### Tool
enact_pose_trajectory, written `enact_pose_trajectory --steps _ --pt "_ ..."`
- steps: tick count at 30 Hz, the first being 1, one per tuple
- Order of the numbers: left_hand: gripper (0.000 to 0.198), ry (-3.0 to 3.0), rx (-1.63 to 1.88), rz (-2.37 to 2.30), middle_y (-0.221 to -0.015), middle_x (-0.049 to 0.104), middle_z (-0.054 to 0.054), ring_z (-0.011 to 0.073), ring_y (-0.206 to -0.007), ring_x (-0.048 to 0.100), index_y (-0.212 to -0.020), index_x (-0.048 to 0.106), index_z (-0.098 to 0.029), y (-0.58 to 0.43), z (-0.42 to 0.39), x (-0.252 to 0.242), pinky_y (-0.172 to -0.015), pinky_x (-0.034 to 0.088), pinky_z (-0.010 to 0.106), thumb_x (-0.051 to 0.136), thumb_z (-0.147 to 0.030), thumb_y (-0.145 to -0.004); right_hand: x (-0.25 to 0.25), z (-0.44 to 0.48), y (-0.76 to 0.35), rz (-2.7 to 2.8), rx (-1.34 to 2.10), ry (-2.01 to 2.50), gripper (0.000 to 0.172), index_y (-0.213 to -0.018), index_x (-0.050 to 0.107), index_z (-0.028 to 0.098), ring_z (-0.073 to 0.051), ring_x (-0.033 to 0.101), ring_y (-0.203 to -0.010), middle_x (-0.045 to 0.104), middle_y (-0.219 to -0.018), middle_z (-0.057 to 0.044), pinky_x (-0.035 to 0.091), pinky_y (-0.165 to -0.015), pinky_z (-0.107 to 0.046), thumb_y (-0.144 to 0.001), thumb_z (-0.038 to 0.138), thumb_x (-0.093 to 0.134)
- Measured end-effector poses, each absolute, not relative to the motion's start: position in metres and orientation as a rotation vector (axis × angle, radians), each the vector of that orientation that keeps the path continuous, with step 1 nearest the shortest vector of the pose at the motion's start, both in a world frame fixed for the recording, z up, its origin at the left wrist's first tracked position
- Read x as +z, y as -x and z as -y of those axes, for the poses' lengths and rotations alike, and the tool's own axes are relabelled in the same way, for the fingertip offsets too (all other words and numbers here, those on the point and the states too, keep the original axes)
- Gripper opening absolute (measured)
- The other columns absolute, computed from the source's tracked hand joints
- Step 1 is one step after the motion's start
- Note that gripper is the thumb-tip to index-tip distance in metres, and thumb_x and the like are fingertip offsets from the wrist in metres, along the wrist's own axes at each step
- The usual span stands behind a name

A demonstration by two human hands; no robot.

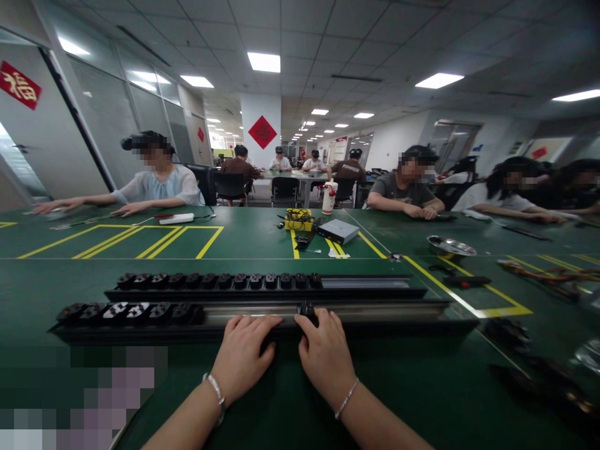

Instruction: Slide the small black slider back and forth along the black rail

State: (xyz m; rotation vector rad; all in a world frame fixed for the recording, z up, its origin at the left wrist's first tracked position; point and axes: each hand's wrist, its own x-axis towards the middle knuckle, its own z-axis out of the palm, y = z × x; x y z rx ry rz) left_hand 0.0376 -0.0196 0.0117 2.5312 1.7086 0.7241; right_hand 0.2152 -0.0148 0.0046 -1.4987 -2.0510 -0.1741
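A long black metal channel with a shiny inner base lies in front of me, several socket modules filling its left end. My left hand rests on its middle, fingers hooked over the near wall and thumb against the front. To the right of it, my right hand grips a black socket module standing in the channel's bare stretch; the thumb is on its left side and the fingers partly hide it. Just behind lies a second black channel, with a row of black socket modules from its left end past the middle.
The green table bears yellow tape lines. Dark loose parts and bundled wires lie right, near a metal bowl. Farther back are a grey box, a yellow item with black cord and a cup. Several people sit around.
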Motion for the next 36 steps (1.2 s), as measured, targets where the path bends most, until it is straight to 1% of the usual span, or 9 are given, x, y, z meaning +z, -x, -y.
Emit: enact_pose_trajectory --steps 10,15,20,31,36 --pt "0.040 -2.515 0.705 -1.703 -0.112 0.063 -0.003 0.0190 -0.096 0.053 -0.114 0.052 -0.033 -0.0372 0.0191 0.0120 -0.090 0.028 0.041 0.049 -0.020 -0.076 0.0055 0.0152 -0.2156 2.045 -0.171 1.495 0.038 -0.105 0.061 0.029 -0.021 0.046 -0.102 0.052 -0.101 -0.007 0.028 -0.101 -0.041 -0.074 0.010 0.051" --pt "0.041 -2.510 0.694 -1.719 -0.111 0.064 -0.004 0.0186 -0.095 0.053 -0.114 0.052 -0.033 -0.0380 0.0192 0.0123 -0.090 0.028 0.041 0.050 -0.020 -0.076 0.0035 0.0139 -0.2160 2.036 -0.169 1.495 0.037 -0.103 0.061 0.028 -0.021 0.046 -0.097 0.050 -0.099 -0.007 0.031 -0.099 -0.040 -0.073 0.010 0.052" --pt "0.041 -2.513 0.688 -1.725 -0.112 0.063 -0.005 0.0183 -0.095 0.053 -0.115 0.052 -0.034 -0.0378 0.0186 0.0115 -0.090 0.028 0.040 0.050 -0.020 -0.076 0.0019 0.0130 -0.2159 2.030 -0.191 1.480 0.037 -0.103 0.062 0.026 -0.021 0.045 -0.098 0.049 -0.099 -0.007 0.031 -0.099 -0.041 -0.072 0.009 0.052" --pt "0.040 -2.522 0.720 -1.702 -0.110 0.064 -0.002 0.0189 -0.094 0.052 -0.114 0.053 -0.032 -0.0371 0.0184 0.0105 -0.088 0.029 0.040 0.050 -0.020 -0.076 0.0031 0.0137 -0.2156 2.032 -0.197 1.480 0.036 -0.102 0.062 0.026 -0.021 0.046 -0.097 0.050 -0.099 -0.007 0.032 -0.098 -0.042 -0.072 0.009 0.052" --pt "0.040 -2.528 0.718 -1.702 -0.110 0.064 -0.003 0.0186 -0.094 0.053 -0.114 0.052 -0.032 -0.0371 0.0185 0.0107 -0.088 0.029 0.040 0.050 -0.020 -0.076 0.0039 0.0137 -0.2155 2.024 -0.180 1.480 0.036 -0.101 0.062 0.026 -0.021 0.046 -0.097 0.050 -0.098 -0.007 0.032 -0.098 -0.042 -0.072 0.008 0.051"
